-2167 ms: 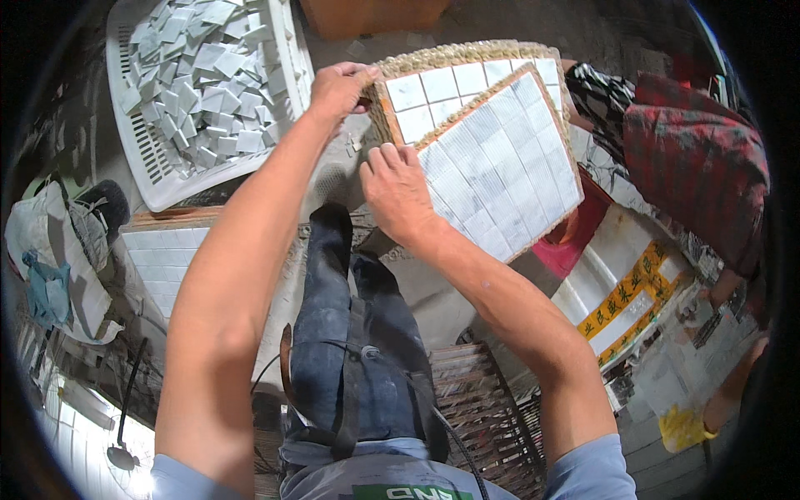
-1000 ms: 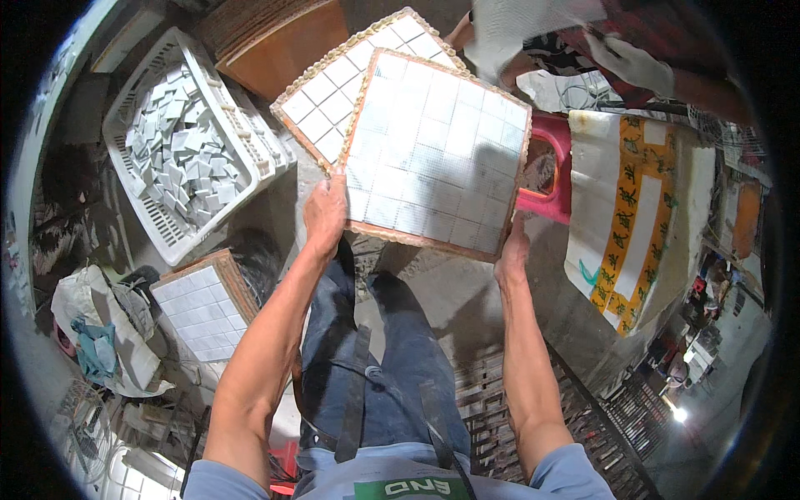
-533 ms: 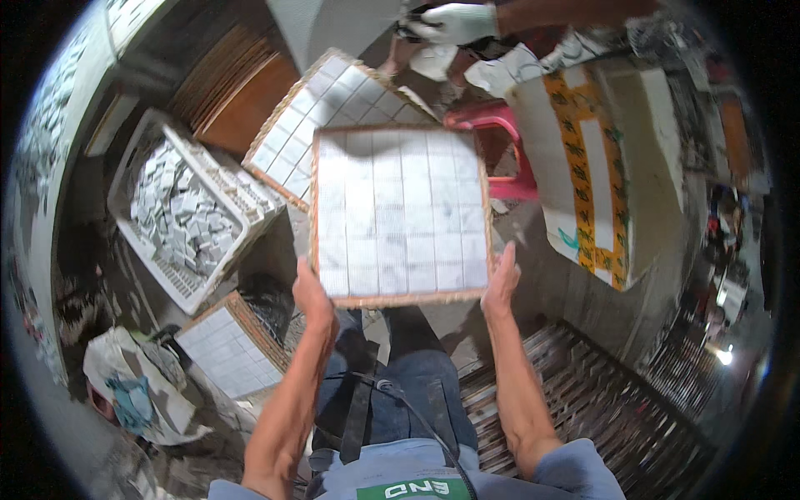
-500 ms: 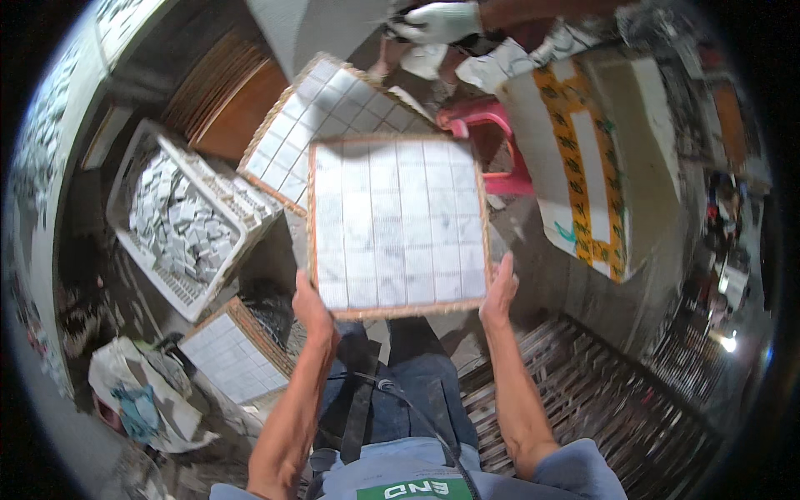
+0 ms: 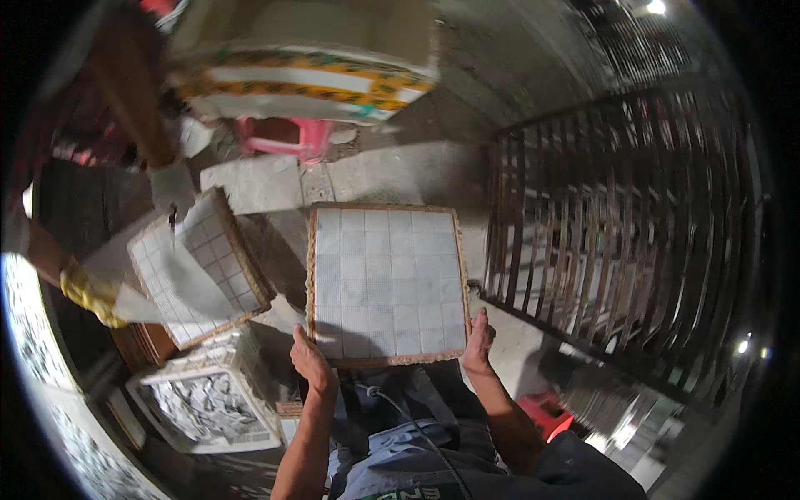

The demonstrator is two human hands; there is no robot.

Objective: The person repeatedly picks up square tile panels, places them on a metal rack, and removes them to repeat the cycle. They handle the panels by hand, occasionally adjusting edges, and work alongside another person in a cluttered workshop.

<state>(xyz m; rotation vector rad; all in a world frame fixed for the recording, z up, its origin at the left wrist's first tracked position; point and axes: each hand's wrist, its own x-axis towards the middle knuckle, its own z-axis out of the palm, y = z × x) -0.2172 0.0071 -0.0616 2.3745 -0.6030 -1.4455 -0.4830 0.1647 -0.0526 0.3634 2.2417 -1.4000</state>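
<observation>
A square board of white tiles [image 5: 390,279], set in a grid inside a brown rough-edged frame, is held level in front of my body. My left hand [image 5: 313,360] grips its near left corner, with the thumb along the edge. At the near right corner my right hand [image 5: 478,343] grips the frame, its fingers mostly hidden beneath. To the left, a co-worker's gloved hand [image 5: 172,190] and a second hand in a yellow-and-white glove [image 5: 96,298] are at another tiled board [image 5: 229,262], with a white sheet [image 5: 187,287] partly over it.
A white plastic basket [image 5: 271,421] of small pale pieces stands at lower left. Beyond my board are a pink stool [image 5: 312,142] and a large box [image 5: 333,62] with yellow tape. A slatted metal rack [image 5: 533,225] fills the right side; a red object [image 5: 546,412] lies near it.
My view and body have turned right, so the box, stool and basket shift leftward and the rack comes up on the right. The tiled board stays in both my hands.
</observation>
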